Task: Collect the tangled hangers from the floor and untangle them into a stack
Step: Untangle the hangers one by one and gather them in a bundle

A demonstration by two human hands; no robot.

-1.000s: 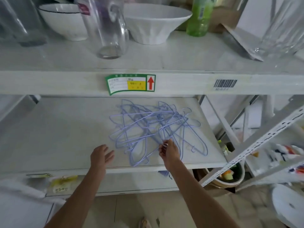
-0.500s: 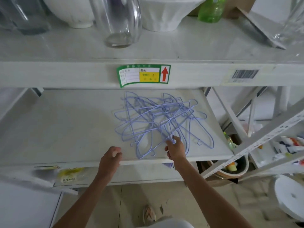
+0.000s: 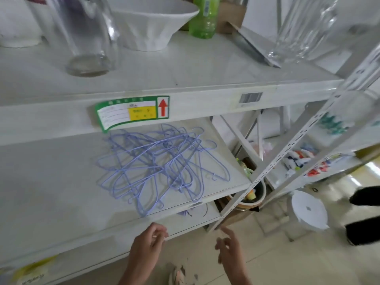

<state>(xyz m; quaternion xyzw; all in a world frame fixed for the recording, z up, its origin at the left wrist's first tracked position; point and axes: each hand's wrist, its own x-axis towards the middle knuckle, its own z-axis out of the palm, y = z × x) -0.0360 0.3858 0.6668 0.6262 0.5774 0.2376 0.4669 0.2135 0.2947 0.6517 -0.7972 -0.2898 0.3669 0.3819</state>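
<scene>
One tangled heap of purple hangers (image 3: 162, 165) on the middle shelf (image 3: 51, 182), too knotted to count, your two hands below its edge, left hand (image 3: 147, 246) and right hand (image 3: 229, 251) empty, fingers loosely curled.

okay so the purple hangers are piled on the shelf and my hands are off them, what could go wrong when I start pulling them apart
1. The hangers are hooked through each other, so tugging one would likely drag the whole tangle; it lies near the front edge of the shelf and could slide off.
2. Both your left hand and right hand are below the shelf and empty, so nothing steadies the pile yet.
3. A sharp jerk might shake the rack, and a glass jar and white bowl stand on the level above.
</scene>
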